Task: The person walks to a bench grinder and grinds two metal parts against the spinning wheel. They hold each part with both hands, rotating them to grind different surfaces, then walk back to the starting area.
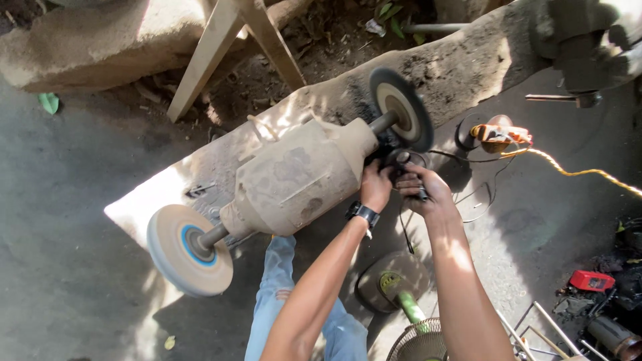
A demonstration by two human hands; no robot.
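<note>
A dusty double-ended bench grinder [297, 177] stands on a rough slab [461, 67]. Its dark wheel [401, 109] at the right end looks blurred; a pale wheel with a blue hub [188, 249] is at the left end. My left hand [376, 187], with a black wristband, and my right hand [420, 188] are both closed around a small dark object just below the dark wheel. The object is mostly hidden by my fingers. Thin black wires hang down from my hands.
An orange tool [500, 135] with a yellow cord [575, 172] lies right of the grinder. A fan base [391, 281] and fan grille [420, 342] stand near my legs. Red box [591, 280] and metal scrap sit at the lower right. Wooden legs [207, 57] lean at the top.
</note>
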